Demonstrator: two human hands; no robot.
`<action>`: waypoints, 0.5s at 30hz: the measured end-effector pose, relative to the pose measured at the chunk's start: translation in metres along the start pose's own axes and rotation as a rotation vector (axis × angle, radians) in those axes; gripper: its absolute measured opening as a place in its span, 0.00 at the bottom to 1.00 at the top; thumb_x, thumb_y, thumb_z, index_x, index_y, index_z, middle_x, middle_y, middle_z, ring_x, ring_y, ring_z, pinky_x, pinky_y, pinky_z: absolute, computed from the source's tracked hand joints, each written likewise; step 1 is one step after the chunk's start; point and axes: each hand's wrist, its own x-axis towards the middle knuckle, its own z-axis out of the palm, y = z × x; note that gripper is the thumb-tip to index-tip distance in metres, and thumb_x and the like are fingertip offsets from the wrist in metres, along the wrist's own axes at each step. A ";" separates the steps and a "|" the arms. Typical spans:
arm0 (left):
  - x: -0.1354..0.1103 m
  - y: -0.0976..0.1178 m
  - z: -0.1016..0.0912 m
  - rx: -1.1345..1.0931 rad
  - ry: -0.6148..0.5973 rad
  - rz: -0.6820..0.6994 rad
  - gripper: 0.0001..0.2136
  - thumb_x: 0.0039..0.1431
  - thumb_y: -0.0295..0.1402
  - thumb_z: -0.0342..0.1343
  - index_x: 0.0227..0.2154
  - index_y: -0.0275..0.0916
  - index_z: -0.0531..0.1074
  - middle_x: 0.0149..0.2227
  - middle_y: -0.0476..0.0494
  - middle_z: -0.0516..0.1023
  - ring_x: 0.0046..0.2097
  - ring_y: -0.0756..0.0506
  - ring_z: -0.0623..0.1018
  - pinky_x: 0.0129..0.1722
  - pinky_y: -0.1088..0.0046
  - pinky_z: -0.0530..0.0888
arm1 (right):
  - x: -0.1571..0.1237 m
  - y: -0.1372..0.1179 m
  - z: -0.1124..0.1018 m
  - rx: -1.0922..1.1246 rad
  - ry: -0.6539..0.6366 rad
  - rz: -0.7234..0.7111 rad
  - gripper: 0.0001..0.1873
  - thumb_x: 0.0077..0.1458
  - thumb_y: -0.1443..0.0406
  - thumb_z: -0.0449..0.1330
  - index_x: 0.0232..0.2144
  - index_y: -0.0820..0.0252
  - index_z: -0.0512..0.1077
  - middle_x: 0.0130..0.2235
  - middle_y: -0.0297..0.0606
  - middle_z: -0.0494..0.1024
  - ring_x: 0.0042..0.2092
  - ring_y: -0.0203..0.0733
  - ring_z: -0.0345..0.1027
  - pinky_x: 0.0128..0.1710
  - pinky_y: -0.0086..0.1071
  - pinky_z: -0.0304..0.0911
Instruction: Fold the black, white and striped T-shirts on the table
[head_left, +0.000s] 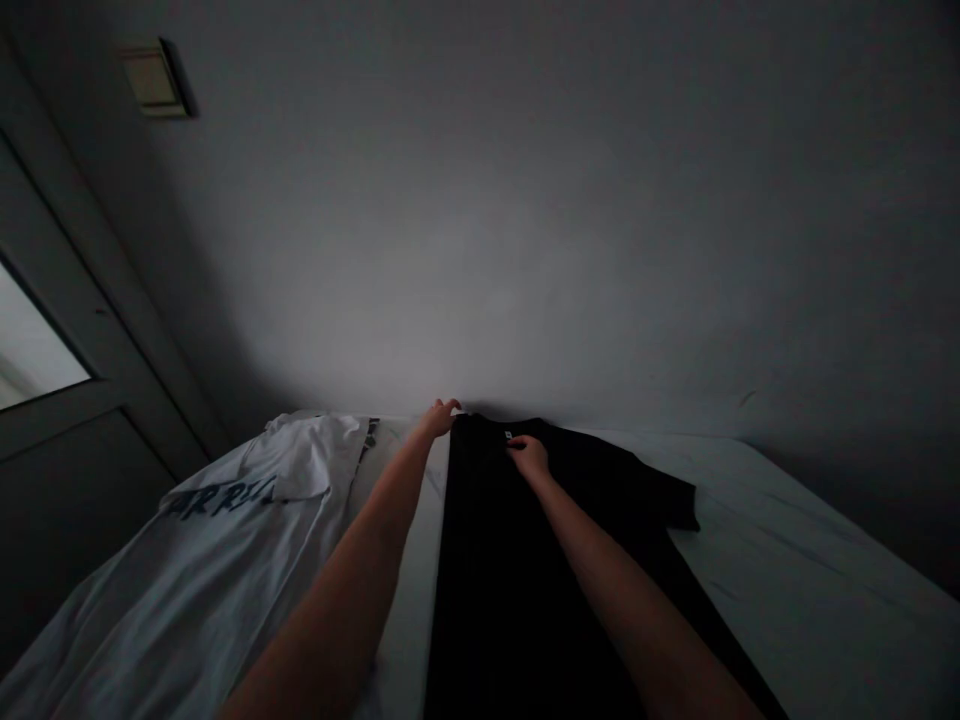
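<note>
Head view shows the left hand (441, 414) at an upper corner and the right hand (531, 458) near the neckline of a black short-sleeved cloth T-shirt (491, 560), each grip indeterminable.

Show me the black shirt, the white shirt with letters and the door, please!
Black shirt (504, 560): head view, on the middle of its body.
White shirt (214, 575): head view, on its wrinkled body.
Door (75, 520): head view, on its lower panel.

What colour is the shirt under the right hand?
Plain black where visible: the shirt shows in the head view, with a small pale mark near the collar.
</note>
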 end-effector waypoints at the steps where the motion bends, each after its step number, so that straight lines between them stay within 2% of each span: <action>1: 0.009 -0.001 0.005 0.003 -0.023 0.007 0.14 0.68 0.27 0.47 0.51 0.27 0.70 0.47 0.38 0.77 0.43 0.48 0.77 0.48 0.74 0.69 | -0.001 0.003 -0.002 -0.002 0.012 -0.020 0.12 0.50 0.70 0.57 0.35 0.56 0.78 0.41 0.39 0.82 0.46 0.47 0.76 0.47 0.35 0.68; 4: 0.029 -0.002 0.022 0.005 -0.106 0.016 0.12 0.66 0.28 0.50 0.47 0.30 0.74 0.46 0.40 0.79 0.46 0.46 0.76 0.47 0.74 0.70 | -0.009 0.013 -0.007 -0.011 0.042 -0.066 0.15 0.50 0.72 0.55 0.36 0.56 0.78 0.43 0.40 0.81 0.47 0.45 0.75 0.51 0.36 0.66; 8: 0.041 0.004 0.043 0.027 -0.125 -0.015 0.11 0.64 0.31 0.53 0.47 0.39 0.74 0.48 0.39 0.79 0.47 0.41 0.78 0.43 0.69 0.73 | -0.021 0.023 -0.011 -0.021 0.083 -0.061 0.14 0.48 0.75 0.55 0.34 0.59 0.78 0.38 0.41 0.80 0.43 0.45 0.74 0.50 0.37 0.66; 11: 0.036 0.014 0.056 0.052 -0.092 -0.046 0.14 0.66 0.29 0.49 0.51 0.40 0.71 0.49 0.36 0.78 0.47 0.40 0.79 0.44 0.65 0.74 | -0.026 0.026 -0.009 0.003 0.093 0.005 0.14 0.47 0.76 0.56 0.33 0.60 0.77 0.37 0.43 0.79 0.42 0.46 0.74 0.49 0.37 0.66; 15: 0.013 0.032 0.066 0.083 0.004 -0.093 0.18 0.65 0.22 0.41 0.55 0.34 0.66 0.49 0.31 0.76 0.51 0.38 0.76 0.49 0.61 0.72 | -0.031 0.026 -0.010 0.053 0.094 0.086 0.14 0.50 0.71 0.60 0.41 0.60 0.74 0.40 0.45 0.79 0.46 0.49 0.74 0.50 0.39 0.66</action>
